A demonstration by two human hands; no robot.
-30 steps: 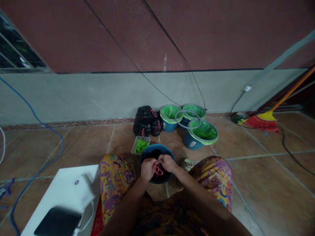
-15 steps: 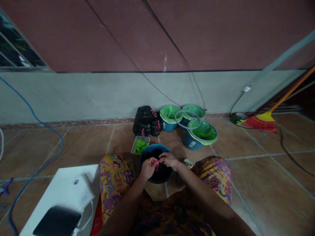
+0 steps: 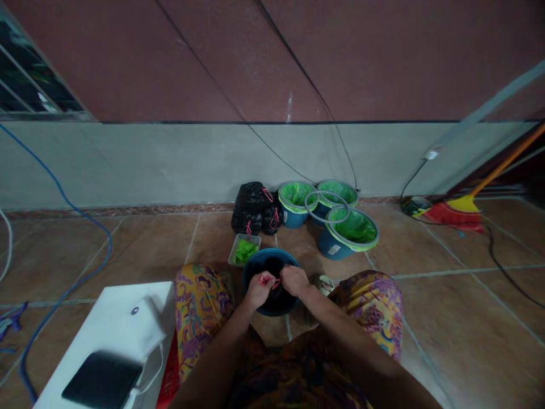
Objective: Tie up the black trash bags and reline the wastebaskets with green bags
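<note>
Left hand: the left hand (image 3: 258,288) is closed around one end of a thin pink string (image 3: 269,280), over the mouth of a round dark blue plastic bucket (image 3: 251,271).
Right hand: the right hand (image 3: 294,280) is also closed with pinching fingers, holding the other end of the same string, just beside the left hand.
Held thing: the string runs short between the two hands, above a black plastic bag (image 3: 276,296) that sits inside the bucket; the bucket stands on the brown tiled floor (image 3: 140,244) between the knees of the person.
Already done, as I judge: three tied black plastic bags with pink strings (image 3: 254,209) lie at the wall, so some bags are finished.
Still left, as I judge: the bag in the bucket is not yet closed with a knot that I can see. Three blue buckets lined with green plastic (image 3: 336,218) stand near the wall, and a loose grey ring (image 3: 326,207) lies on top of them.
Nearby: a small clear tray with green pieces (image 3: 244,250) is just behind the bucket. A white box (image 3: 110,329) with a flat black device (image 3: 102,379) on it is at the left side. A broom with an orange handle (image 3: 464,201) lies at the right.
Writing: a small pale label (image 3: 333,249) is on the nearest lined bucket, too small to read. No brand is readable.
</note>
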